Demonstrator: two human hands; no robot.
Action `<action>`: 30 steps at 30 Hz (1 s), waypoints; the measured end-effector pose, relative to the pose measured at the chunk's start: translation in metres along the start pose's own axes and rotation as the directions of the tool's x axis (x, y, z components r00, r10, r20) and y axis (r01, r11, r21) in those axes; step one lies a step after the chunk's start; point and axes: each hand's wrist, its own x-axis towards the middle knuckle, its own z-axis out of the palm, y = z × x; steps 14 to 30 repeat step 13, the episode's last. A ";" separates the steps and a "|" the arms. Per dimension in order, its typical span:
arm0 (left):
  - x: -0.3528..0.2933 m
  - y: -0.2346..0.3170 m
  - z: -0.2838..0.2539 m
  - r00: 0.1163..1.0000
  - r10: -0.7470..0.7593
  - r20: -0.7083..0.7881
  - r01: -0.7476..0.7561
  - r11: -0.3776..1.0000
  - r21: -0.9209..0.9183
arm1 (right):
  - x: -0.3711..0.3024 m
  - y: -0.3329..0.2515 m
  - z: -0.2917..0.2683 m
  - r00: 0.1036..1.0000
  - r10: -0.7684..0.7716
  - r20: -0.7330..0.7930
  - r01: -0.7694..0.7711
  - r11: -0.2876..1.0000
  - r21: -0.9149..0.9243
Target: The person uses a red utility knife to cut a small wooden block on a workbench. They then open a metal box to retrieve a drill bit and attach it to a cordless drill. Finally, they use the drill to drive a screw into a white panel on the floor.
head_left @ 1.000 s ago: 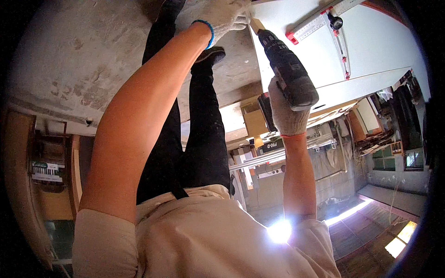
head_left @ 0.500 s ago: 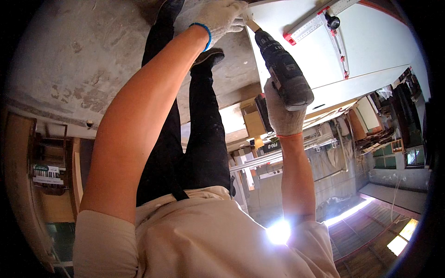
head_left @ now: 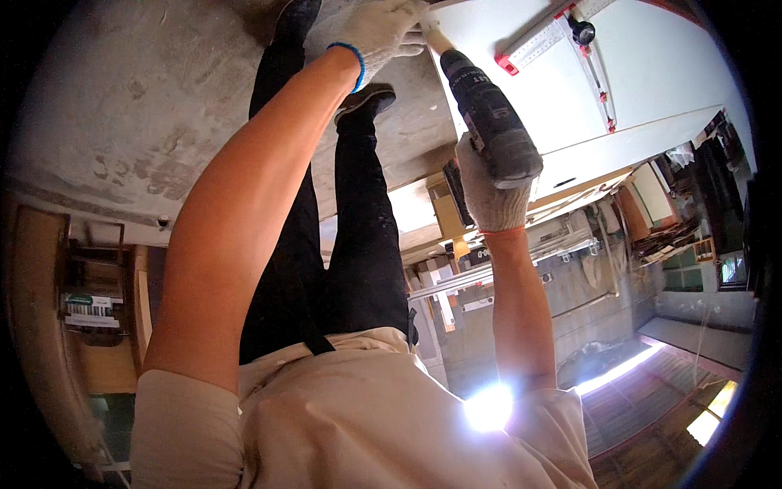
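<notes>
My right hand (head_left: 494, 191), in a pale knit glove, is wrapped round the handle of a black cordless drill (head_left: 495, 122). The drill points up and left, its front end over the near left corner of a white board (head_left: 521, 98). A pale blurred patch (head_left: 440, 39) lies just ahead of its chuck. At the same corner is my left hand (head_left: 379, 34), gloved, with a blue cuff. Its fingers bend round the board's edge, close to the drill's tip; the fingertips are partly hidden. A measuring square (head_left: 538, 45) with red ends lies on the board.
A clamp-like rod (head_left: 599, 81) with a black knob and red parts lies across the square. Below the board are a yellowish box (head_left: 444, 208) and long pale rails (head_left: 481, 277). My black-trousered legs stand on the stained concrete floor (head_left: 147, 98). A wooden shelf (head_left: 102, 326) is at left.
The drill and my right hand have shifted slightly up and left. My left hand stays at the board's corner, with its fingers held much the same.
</notes>
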 end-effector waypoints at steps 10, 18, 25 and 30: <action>-0.005 0.017 0.006 0.991 -0.118 -0.062 0.120 0.992 0.040 | -0.008 0.007 -0.005 0.996 -0.089 0.022 0.090 0.994 -0.061; 0.003 0.017 -0.001 0.998 -0.037 -0.052 0.045 0.983 0.175 | -0.002 0.005 0.001 0.959 -0.248 -0.137 0.247 0.969 -0.027; 0.003 0.017 -0.001 0.998 -0.037 -0.052 0.045 0.983 0.175 | -0.002 0.005 0.001 0.959 -0.248 -0.137 0.247 0.969 -0.027; 0.003 0.017 -0.001 0.998 -0.037 -0.052 0.045 0.983 0.175 | -0.002 0.005 0.001 0.959 -0.248 -0.137 0.247 0.969 -0.027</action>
